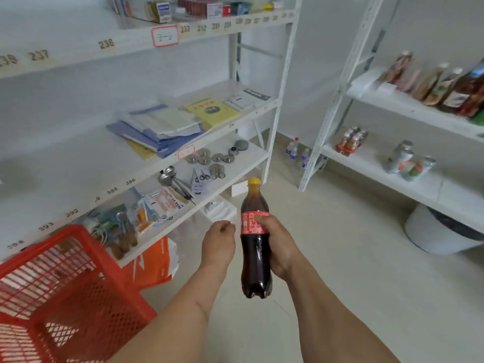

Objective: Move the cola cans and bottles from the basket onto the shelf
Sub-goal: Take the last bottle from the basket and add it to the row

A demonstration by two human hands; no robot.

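Bottle in right hand, mid-air over floor.
Basket (62,284) lower left, nearest; right hand (277,244) grips cola bottle (255,239) upright at its label; left hand (218,242) just beside, fingers curled, holding nothing; cans (408,161) on far right shelf (432,189).

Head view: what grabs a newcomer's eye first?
The cola bottle with its yellow cap, held upright mid-frame in the right hand's grip around its red label. Next, the red basket at lower left, beside the left hand, whose fingers are curled and hold nothing. On the right-hand white shelf two cans already stand, with tall bottles on the level above.
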